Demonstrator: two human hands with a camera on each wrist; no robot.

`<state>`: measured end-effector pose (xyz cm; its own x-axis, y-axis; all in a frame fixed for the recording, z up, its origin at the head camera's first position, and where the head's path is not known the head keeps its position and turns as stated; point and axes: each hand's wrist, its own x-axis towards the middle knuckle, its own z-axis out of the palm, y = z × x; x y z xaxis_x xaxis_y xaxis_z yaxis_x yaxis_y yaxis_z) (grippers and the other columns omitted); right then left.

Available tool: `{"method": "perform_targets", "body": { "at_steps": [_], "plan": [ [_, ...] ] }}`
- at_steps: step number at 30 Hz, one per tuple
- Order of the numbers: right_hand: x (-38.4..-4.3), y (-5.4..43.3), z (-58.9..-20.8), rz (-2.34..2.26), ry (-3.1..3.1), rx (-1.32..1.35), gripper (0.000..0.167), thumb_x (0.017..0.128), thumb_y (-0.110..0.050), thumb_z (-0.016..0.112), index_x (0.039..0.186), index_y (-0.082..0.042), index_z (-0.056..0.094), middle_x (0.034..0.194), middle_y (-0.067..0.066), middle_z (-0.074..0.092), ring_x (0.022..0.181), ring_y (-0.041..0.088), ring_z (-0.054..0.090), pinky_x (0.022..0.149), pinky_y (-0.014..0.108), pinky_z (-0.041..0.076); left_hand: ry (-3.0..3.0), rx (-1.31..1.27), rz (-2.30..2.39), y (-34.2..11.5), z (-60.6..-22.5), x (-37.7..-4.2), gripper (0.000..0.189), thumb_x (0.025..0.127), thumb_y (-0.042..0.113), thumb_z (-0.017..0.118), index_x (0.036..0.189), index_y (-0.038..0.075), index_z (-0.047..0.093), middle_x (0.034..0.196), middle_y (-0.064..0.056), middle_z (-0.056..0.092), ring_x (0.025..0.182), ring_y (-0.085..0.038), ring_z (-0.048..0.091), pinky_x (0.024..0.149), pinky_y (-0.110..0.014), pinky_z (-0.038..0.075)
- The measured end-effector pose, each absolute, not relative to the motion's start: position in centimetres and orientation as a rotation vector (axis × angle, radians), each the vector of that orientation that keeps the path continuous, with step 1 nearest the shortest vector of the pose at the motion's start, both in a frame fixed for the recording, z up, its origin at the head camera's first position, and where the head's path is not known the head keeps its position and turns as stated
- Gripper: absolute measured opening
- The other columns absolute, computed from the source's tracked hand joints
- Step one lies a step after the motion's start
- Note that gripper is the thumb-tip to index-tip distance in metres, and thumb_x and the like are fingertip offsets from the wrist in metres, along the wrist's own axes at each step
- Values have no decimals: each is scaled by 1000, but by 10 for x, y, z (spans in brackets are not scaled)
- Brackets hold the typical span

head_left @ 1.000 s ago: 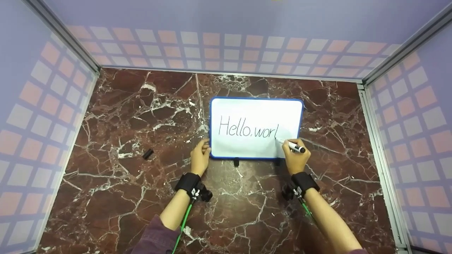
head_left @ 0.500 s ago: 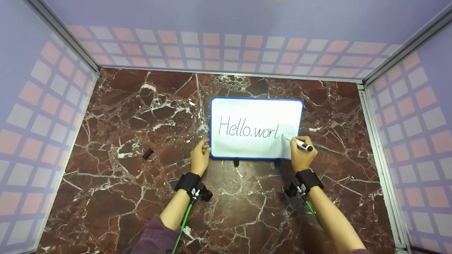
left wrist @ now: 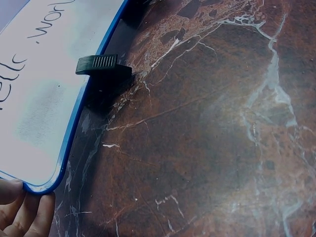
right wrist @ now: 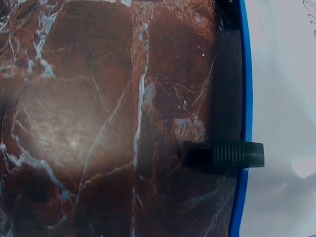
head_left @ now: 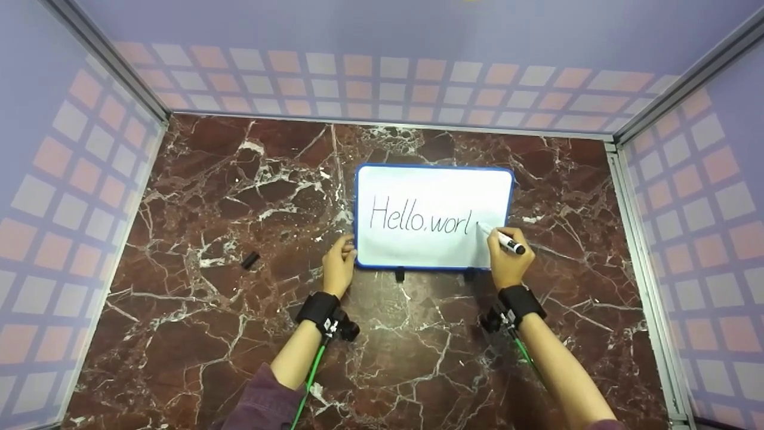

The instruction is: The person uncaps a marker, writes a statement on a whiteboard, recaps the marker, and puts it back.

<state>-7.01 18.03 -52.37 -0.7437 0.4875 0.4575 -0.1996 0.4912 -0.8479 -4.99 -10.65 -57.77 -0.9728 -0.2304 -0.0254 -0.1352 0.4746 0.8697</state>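
Note:
A whiteboard [head_left: 430, 185] with a blue frame shows "Hello, worl" in thin black letters. My left hand [head_left: 338, 267] holds its lower left corner; in the left wrist view the thumb [left wrist: 10, 191] lies at the frame's edge and the other fingers sit below it. With my right hand [head_left: 509, 260] I grip a white marker [head_left: 510, 243] with a black end. Its tip is on or just over the board, right of the "l"; contact cannot be told. The right hand is out of the right wrist view, which shows the board's lower edge.
A small black cap [head_left: 250, 260] lies on the marbled brown tabletop [head_left: 197, 334] to the left. Two black clips, a left clip [head_left: 400, 275] and a right clip [head_left: 470, 273], sit on the board's lower edge. Tiled panels [head_left: 394, 86] enclose the back and sides.
My right hand has moved right with the marker, from the foot of the "l" to a spot beside it, then slightly up. My left hand and the whiteboard stay in place.

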Motion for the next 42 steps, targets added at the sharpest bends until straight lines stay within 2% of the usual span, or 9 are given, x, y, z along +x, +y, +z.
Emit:
{"method": "perform_targets", "body": {
  "at_steps": [6, 15, 28, 42],
  "plan": [
    [-69, 181, -530, 1286, -2075, -222, 7, 75, 3, 61, 75, 10, 64, 67, 25, 64, 58, -13, 47, 55, 5, 37, -2606, 317, -1543, -107, -577, -50, 29, 86, 0, 58, 114, 2, 61, 99, -22, 68, 91, -33, 67, 82, -41, 55],
    [-71, 193, -561, 1234, -2144, -239, 6, 74, -3, 64, 72, 3, 66, 64, 16, 65, 56, -8, 46, 53, 6, 36, -2601, 310, -1525, -107, -578, -49, 29, 85, -1, 58, 113, 2, 61, 99, -22, 68, 90, -33, 67, 81, -41, 55],
    [-60, 181, -531, 1260, -2100, -207, 6, 73, 5, 60, 70, 10, 62, 63, 23, 61, 58, -13, 45, 57, 3, 36, -2587, 319, -1537, -106, -577, -50, 28, 85, -1, 58, 113, 1, 61, 97, -22, 69, 89, -33, 67, 81, -41, 55],
    [-68, 185, -524, 1308, -2054, -278, 10, 77, 1, 62, 80, 11, 64, 73, 27, 65, 62, -14, 50, 59, 4, 41, -2610, 327, -1530, -107, -580, -51, 29, 85, 1, 58, 114, 1, 60, 100, -22, 68, 92, -33, 67, 82, -42, 54]
  ]
}}
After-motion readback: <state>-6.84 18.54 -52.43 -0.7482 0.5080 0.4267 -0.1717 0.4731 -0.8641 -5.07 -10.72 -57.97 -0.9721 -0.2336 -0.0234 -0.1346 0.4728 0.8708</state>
